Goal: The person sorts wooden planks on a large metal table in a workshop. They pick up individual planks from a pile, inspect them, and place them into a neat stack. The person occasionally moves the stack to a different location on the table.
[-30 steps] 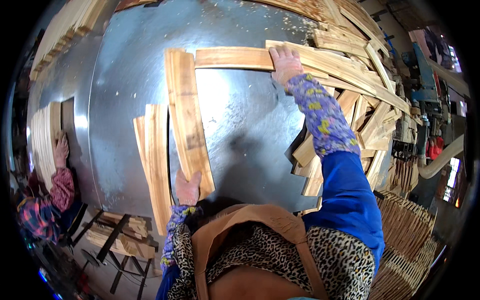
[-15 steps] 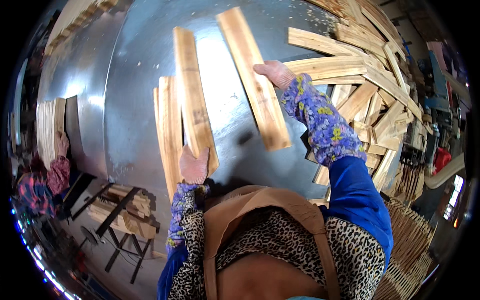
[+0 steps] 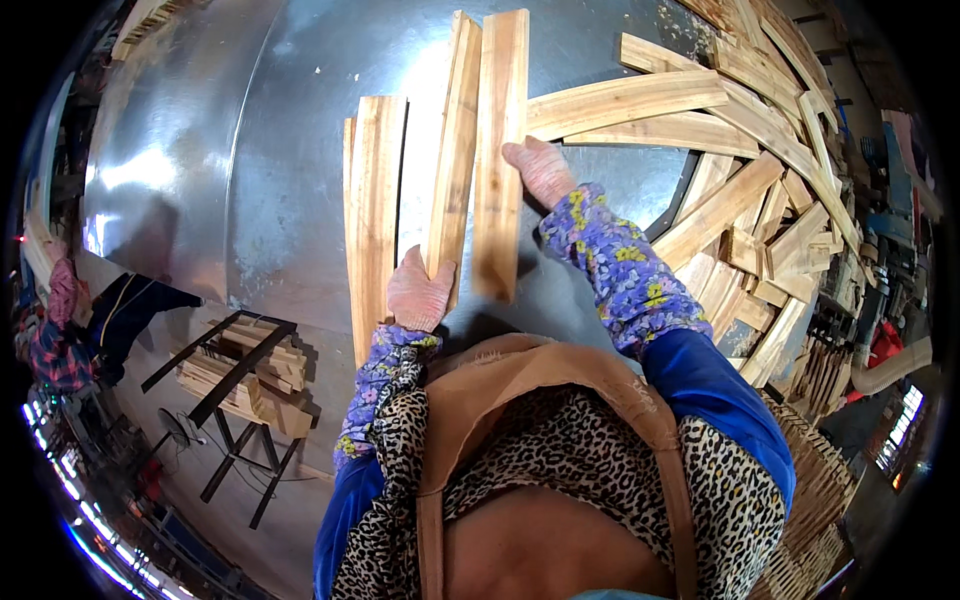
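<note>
Wooden slats lie lengthwise on the metal table (image 3: 250, 200) in front of me. My right hand (image 3: 540, 170) rests flat, fingers spread, on the right edge of the widest slat (image 3: 498, 160), pressing it rather than gripping it. Just beside it on the left lies a narrower slat (image 3: 452, 150), and my left hand (image 3: 420, 292) closes over its near end, fingers curled around the wood. Further left, a short stack of slats (image 3: 375, 210) lies parallel, apart from both hands. To the right, a loose heap of boards (image 3: 740, 180) fans out across the table edge. Down at lower left, a dark metal stand (image 3: 235, 385) carries more cut pieces.
</note>
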Demonstrator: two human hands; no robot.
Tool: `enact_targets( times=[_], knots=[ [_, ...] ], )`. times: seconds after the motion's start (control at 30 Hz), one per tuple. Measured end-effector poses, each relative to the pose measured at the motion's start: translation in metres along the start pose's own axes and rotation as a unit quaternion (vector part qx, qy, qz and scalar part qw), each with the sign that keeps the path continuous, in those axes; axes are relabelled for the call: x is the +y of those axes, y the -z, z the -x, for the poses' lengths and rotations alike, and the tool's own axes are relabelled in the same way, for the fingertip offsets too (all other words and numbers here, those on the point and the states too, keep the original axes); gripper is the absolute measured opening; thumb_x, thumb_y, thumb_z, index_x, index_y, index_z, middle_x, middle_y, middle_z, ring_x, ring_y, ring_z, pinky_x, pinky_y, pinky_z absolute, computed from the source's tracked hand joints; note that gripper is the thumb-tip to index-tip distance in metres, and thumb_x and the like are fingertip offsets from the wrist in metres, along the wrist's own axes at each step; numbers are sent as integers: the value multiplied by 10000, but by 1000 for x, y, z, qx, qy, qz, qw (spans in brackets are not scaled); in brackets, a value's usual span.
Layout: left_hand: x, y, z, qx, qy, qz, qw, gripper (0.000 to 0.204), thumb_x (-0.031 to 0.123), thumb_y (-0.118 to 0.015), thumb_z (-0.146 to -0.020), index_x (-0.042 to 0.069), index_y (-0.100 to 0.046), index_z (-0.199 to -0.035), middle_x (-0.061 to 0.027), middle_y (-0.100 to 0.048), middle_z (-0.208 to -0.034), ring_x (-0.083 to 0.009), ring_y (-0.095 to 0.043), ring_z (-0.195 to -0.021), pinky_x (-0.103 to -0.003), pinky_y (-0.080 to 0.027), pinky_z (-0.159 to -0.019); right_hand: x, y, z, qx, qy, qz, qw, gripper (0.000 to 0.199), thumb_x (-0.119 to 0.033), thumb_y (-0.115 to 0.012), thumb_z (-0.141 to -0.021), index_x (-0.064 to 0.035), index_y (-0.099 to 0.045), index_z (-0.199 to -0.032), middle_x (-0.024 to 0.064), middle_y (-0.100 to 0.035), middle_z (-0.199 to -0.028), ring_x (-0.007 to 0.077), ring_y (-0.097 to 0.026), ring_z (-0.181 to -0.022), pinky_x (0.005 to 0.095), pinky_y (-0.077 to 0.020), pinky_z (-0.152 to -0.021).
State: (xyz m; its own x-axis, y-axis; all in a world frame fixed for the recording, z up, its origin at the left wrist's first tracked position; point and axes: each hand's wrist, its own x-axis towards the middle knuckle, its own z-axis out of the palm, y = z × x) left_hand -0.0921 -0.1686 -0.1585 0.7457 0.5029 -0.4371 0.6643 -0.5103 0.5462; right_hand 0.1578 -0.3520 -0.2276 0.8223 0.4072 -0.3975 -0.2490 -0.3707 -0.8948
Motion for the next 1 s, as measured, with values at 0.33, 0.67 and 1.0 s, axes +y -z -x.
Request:
enact_targets(
  times=[0.33,0.67,1.0],
  knots=[
    [-8,84,-36,68,10,284,957,491,299,-811,-934,-60,-724,-1257,-198,-822,-1074,-305,-792,-972,-417,-611,-911,-123,-94,71,-69,-159,220,960,826,-488,-627,-1072,90,-409,-1622,379,-707,-1328,529,-703,-1226,545,-565,-1055],
    [27,242,-348,178,-50,-58,981,609,478,-721,-945,-47,-702,-1254,-332,-749,-1220,-519,-695,-1200,-555,-554,-1037,-65,-148,48,-202,154,273,928,809,-530,-733,-991,-135,-452,-1639,241,-707,-1284,467,-730,-1050,555,-592,-905],
    [132,325,-634,239,-72,-152,956,611,422,-754,-950,29,-653,-1406,-286,-744,-1292,-446,-704,-1271,-517,-557,-1105,-68,-58,16,-134,119,342,922,765,-426,-810,-849,-88,-573,-1493,237,-680,-1351,465,-667,-1161,572,-536,-1025]
  ],
)
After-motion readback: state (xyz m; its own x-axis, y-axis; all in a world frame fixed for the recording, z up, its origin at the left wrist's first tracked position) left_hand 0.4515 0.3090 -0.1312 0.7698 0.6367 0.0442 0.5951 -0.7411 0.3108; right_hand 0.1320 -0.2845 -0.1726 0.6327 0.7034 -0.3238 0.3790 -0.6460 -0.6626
